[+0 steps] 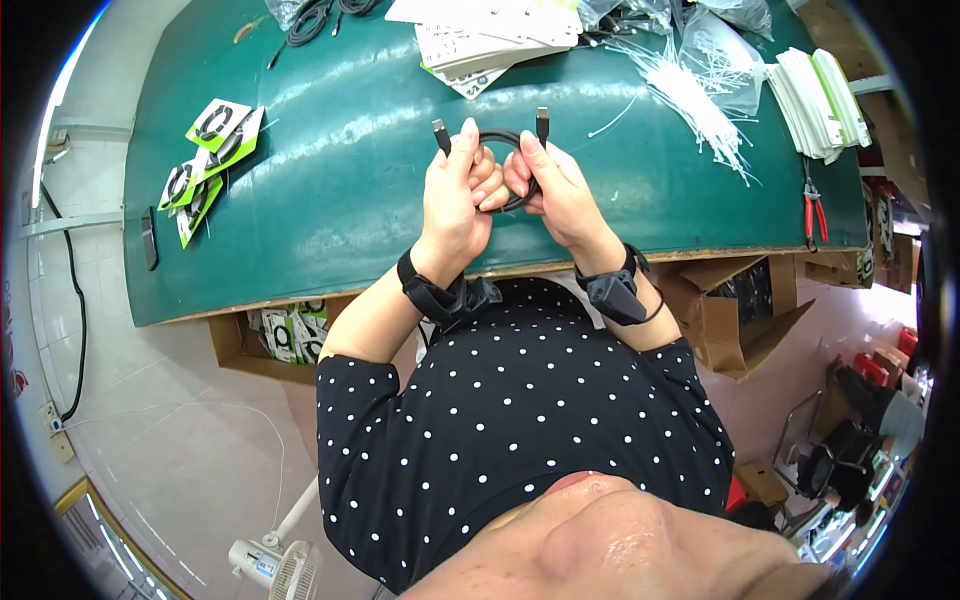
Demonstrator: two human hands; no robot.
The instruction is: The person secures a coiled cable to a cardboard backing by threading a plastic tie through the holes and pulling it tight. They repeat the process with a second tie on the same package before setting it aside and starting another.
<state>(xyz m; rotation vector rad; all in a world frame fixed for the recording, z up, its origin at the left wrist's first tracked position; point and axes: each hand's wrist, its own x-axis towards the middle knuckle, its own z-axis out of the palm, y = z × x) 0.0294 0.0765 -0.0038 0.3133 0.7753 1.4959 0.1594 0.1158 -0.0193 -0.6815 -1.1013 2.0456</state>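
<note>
A black cable [502, 136], wound into a small coil, is held in front of me over the green table [340, 190]. My left hand [463, 192] is closed around the coil's left side, with one plug [440, 133] sticking up past the thumb. On the opposite side my right hand [553, 185] grips the coil, and a second plug [542, 124] points up above its thumb. The fingers of both hands curl inward and nearly meet, hiding part of the coil. Each wrist wears a black strapped device.
Packaged coiled cables on cards [205, 172] lie at the left. White cards [490, 45] are stacked at the back. Toward the right are white zip ties [690, 105], a card stack [812, 105] and red-handled cutters [814, 212]. Cardboard boxes [715, 325] sit below the table's front edge.
</note>
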